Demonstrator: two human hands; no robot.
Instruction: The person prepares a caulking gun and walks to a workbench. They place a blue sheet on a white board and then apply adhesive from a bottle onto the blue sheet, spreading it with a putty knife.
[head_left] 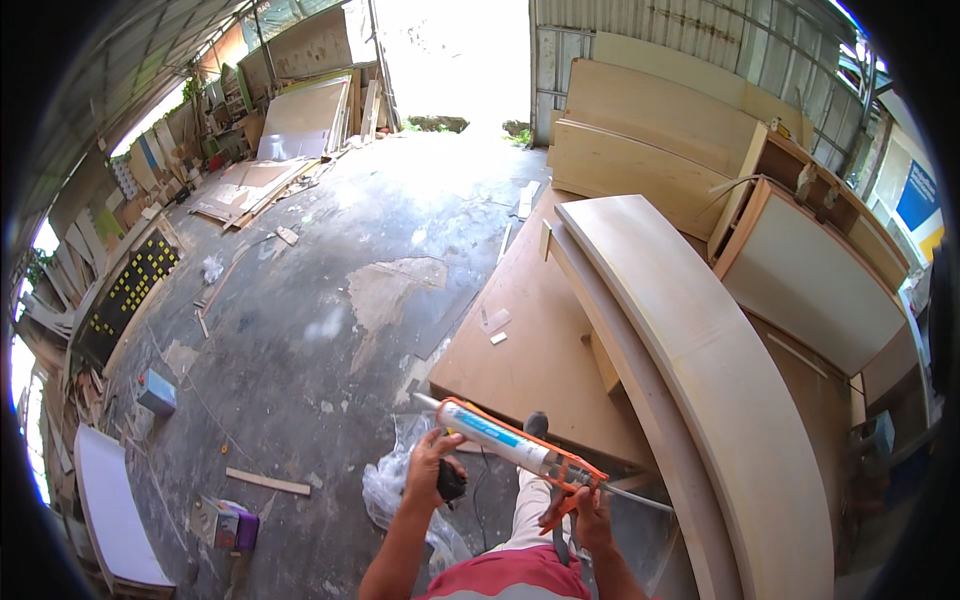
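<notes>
An orange caulking gun [578, 468] loaded with a white and blue sealant tube [490, 432] lies across in front of my body, its nozzle pointing left. My right hand [592, 518] is closed round the gun's handle at its rear end. My left hand [428, 472] is closed on a small rounded black object [452, 482], which looks like a tape measure. The thumb side of that hand is up against the front of the tube. Just right of the gun is a long curved wooden panel [690, 340], laid on other boards.
A wide brown board [515, 350] carries small white scraps. Wooden panels and a cabinet frame [740, 235] stand at the right. Clear plastic wrap [385, 490] lies on the floor by my left arm. Farther left are a wood strip [268, 482], a purple box [240, 528] and a blue tin [156, 392].
</notes>
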